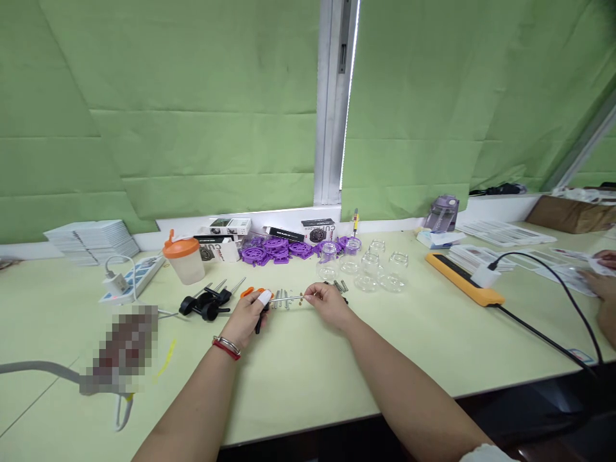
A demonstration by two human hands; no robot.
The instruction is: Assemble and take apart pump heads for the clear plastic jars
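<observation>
1. Fingertips of the left hand [248, 314] and right hand [327, 301] pinched opposite ends of a thin metal rod [287, 298], held level just above the table [298, 372].
2. Small beads, apparently, sat on the rod near the right fingers.
3. Loose screws [282, 300] lay underneath; glass jars [370, 269] stood behind.
4. Bare tabletop stretched toward the near edge.

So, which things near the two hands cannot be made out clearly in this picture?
- Small metal parts between the left hand and right hand: too small to identify in the head view.
- Black tool under the left hand: mostly hidden by the fingers.
- Pixelated patch on the table: blurred.
- Another person's hand: cut off at the right edge.
</observation>
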